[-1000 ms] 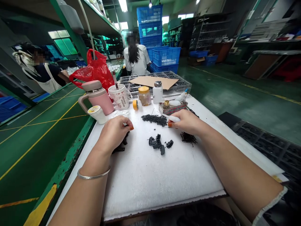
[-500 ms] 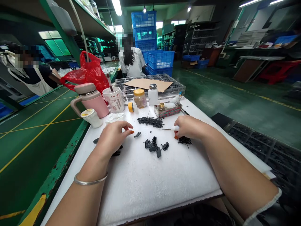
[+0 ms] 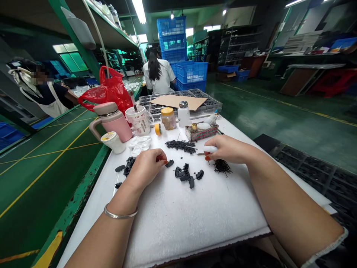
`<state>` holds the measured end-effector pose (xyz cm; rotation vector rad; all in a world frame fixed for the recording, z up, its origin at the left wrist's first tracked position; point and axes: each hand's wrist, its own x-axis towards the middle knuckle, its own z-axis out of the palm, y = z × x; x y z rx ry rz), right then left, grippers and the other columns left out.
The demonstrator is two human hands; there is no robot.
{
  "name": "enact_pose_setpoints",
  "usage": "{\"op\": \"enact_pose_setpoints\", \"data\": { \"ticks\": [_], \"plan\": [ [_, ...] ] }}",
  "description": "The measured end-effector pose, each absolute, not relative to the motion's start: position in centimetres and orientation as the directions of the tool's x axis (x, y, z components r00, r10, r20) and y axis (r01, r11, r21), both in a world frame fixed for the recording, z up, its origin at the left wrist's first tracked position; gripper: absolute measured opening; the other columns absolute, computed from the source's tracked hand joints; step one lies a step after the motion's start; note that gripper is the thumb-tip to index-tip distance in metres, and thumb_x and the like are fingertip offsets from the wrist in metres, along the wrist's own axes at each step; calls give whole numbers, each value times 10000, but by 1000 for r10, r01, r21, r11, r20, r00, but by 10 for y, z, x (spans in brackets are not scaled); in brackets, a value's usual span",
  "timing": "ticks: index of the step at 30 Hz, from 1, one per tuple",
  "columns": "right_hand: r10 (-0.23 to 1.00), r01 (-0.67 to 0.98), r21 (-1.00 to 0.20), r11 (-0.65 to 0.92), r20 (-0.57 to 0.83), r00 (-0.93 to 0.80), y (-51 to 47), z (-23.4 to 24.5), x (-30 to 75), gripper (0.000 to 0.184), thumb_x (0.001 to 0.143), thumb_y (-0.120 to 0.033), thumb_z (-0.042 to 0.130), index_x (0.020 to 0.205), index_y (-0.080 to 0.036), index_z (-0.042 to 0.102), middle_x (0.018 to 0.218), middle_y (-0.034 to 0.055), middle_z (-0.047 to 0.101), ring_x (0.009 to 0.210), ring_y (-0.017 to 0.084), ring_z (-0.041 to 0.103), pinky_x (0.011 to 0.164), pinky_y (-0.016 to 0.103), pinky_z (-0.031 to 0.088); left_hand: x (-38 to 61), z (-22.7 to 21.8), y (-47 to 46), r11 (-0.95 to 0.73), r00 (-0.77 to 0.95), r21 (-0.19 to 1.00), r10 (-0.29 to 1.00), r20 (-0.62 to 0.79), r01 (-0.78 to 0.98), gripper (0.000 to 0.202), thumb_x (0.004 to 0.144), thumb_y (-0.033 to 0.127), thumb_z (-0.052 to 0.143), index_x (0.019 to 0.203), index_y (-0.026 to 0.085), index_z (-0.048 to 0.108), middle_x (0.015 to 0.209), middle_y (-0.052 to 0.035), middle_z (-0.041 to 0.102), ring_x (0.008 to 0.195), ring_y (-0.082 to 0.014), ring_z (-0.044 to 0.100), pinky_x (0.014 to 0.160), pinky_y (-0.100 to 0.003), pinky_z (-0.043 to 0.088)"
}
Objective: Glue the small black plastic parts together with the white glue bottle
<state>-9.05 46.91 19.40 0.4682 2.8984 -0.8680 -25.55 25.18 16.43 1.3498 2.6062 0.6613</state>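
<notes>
My left hand (image 3: 146,168) rests on the white foam pad (image 3: 195,212), fingers curled, thumb and forefinger pinching a small black plastic part (image 3: 169,163). My right hand (image 3: 227,149) is closed round a white-handled pointed tool (image 3: 208,149) whose thin metal tip points left. Between the hands lies a cluster of black plastic parts (image 3: 186,174). A pile of tiny black pieces (image 3: 180,146) sits just beyond, and a tuft of thin black wires (image 3: 221,166) lies under my right hand. More black parts (image 3: 126,170) lie left of my left hand.
At the back stand a pink jug (image 3: 113,121), a white cup (image 3: 138,119), a small white tub (image 3: 113,142), a yellow-lidded jar (image 3: 168,117), a white bottle (image 3: 183,114), tape roll (image 3: 157,128), a small box (image 3: 201,131) and a red bag (image 3: 110,89). Compartment trays (image 3: 181,100) and black trays (image 3: 320,175). Two people work beyond.
My left hand slid right across the pad and now pinches a black part beside the cluster. The right hand has stayed near the wires with the tool. The view shifted slightly.
</notes>
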Motion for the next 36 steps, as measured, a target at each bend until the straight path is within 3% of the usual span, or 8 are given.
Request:
{"op": "enact_pose_setpoints", "data": {
  "ticks": [5,8,11,15,18,21,25,36],
  "plan": [
    [250,224,-729,647,-75,-965,457,192,-94,83,697,-244,583,703,-170,620,711,25,661,699,172,608,591,242,402,-250,159,255,464,-545,427,834,83,776,180,761,323,610,912,246,669,876,-26,687,779,-201,603,651,-293,404],
    [263,171,-786,594,-12,-965,446,191,-98,76,682,-203,584,734,-165,625,722,14,658,704,161,610,614,238,425,-247,156,257,458,-517,374,853,69,807,135,745,307,632,850,228,666,855,-37,671,768,-207,587,633,-297,391],
    [263,132,-866,482,-1,-965,436,190,-101,146,683,-181,590,818,-158,639,734,1,642,671,129,588,589,219,428,-245,158,260,431,-532,490,843,82,758,60,739,263,626,764,210,638,770,-21,645,730,-188,567,648,-300,411],
    [283,36,-924,380,79,-956,424,187,-104,176,709,-170,588,863,-144,669,723,1,630,637,100,557,575,203,436,-242,165,260,253,-573,923,818,-44,290,198,709,289,689,843,171,603,757,-7,601,677,-133,563,639,-271,490],
    [321,-26,-932,362,151,-935,416,185,-103,131,738,-184,594,828,-133,675,710,13,641,634,107,580,579,209,455,-237,168,260,61,-505,988,854,-126,-142,304,697,265,741,937,160,588,789,-9,603,688,-96,575,647,-224,520],
    [334,-124,-909,397,269,-903,407,186,-99,100,769,-190,597,813,-133,667,693,9,645,647,110,599,603,209,466,-231,169,259,-17,-435,922,885,-166,-388,292,691,226,770,911,145,595,778,-20,613,657,-73,575,602,-164,516],
    [339,-229,-784,577,485,-806,401,186,-93,77,806,-186,593,798,-145,657,685,-12,634,628,88,572,581,188,420,-224,170,260,-30,-317,839,933,-171,-543,341,648,202,813,910,116,612,753,-33,620,616,-72,583,543,-138,515],
    [278,-284,-545,789,729,-625,399,184,-91,42,740,-123,667,757,-140,632,691,-39,644,603,58,567,594,168,387,-216,166,264,-44,-287,791,943,-169,-610,210,695,161,776,833,59,654,733,-47,635,600,-64,589,537,-126,540]
  ]
}}
